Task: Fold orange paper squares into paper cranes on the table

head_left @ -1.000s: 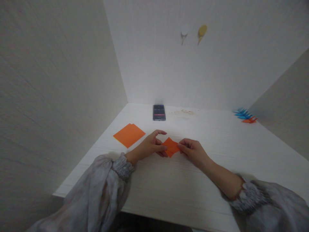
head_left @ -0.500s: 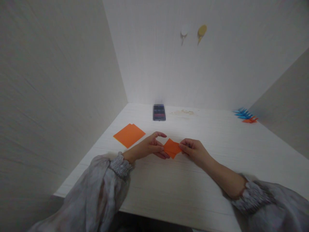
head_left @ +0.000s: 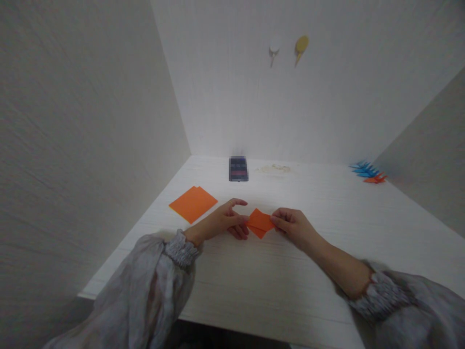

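A small folded sheet of orange origami paper point(head_left: 260, 223) is held up between my two hands over the table. My left hand point(head_left: 235, 219) pinches its left corner between thumb and a finger, with the index finger stretched out above. The right corner is gripped by the thumb and fingertips of my right hand point(head_left: 289, 221). A crease or flap edge runs across the lower part of the paper. The fingertips behind the paper are partly hidden.
Several square orange sheets point(head_left: 193, 204) lie stacked left of my left hand. A dark blurred-out object point(head_left: 238, 169) stands near the back wall. Folded blue paper figures point(head_left: 364, 169) and an orange one point(head_left: 376, 179) sit at the back right. Two hooks, one yellow point(head_left: 301, 44), are on the wall.
The lower fingers of my left hand have curled in and drawn back a little from the paper. Both hands keep their hold on its corners.
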`<action>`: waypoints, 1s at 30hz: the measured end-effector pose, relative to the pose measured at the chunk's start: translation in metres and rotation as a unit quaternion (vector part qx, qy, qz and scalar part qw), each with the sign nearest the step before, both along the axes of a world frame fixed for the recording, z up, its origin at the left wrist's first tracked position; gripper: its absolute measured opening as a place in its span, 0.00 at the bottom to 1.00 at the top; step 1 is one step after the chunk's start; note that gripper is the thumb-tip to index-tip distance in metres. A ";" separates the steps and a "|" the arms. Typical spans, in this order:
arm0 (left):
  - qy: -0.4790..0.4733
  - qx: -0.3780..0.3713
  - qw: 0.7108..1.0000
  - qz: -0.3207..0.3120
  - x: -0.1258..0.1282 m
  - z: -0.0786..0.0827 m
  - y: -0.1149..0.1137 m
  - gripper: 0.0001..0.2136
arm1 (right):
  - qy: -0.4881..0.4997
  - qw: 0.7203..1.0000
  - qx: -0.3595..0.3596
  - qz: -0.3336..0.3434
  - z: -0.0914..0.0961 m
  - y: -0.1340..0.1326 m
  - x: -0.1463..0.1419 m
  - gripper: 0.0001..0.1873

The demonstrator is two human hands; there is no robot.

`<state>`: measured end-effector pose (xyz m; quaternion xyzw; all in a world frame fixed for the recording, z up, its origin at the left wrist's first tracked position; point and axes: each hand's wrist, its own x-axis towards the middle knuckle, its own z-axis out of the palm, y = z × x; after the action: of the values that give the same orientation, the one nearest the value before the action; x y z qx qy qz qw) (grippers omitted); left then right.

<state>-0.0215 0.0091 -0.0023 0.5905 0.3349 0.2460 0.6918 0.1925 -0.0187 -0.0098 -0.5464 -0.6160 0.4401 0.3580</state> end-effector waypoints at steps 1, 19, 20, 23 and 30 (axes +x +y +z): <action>0.007 0.006 1.000 0.000 0.001 0.000 0.000 0.23 | -0.001 1.000 0.000 0.000 0.000 0.000 0.000 0.11; -0.053 0.027 0.998 -0.002 0.000 0.007 -0.004 0.25 | 0.013 0.999 -0.018 0.023 0.002 0.000 -0.002 0.12; -0.057 0.026 0.998 -0.002 0.000 0.008 -0.005 0.24 | 0.020 0.999 -0.020 0.023 0.002 0.001 -0.002 0.12; -0.065 0.022 0.998 -0.003 0.001 0.008 -0.004 0.22 | 0.044 0.999 -0.018 0.020 0.001 0.002 -0.001 0.12; -0.054 0.024 0.998 0.013 -0.005 0.006 0.001 0.23 | 0.027 0.999 -0.015 -0.009 -0.004 0.007 0.006 0.12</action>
<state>-0.0261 0.0100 0.0040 0.5887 0.2985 0.2946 0.6910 0.1987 -0.0117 -0.0134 -0.5455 -0.5946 0.4606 0.3697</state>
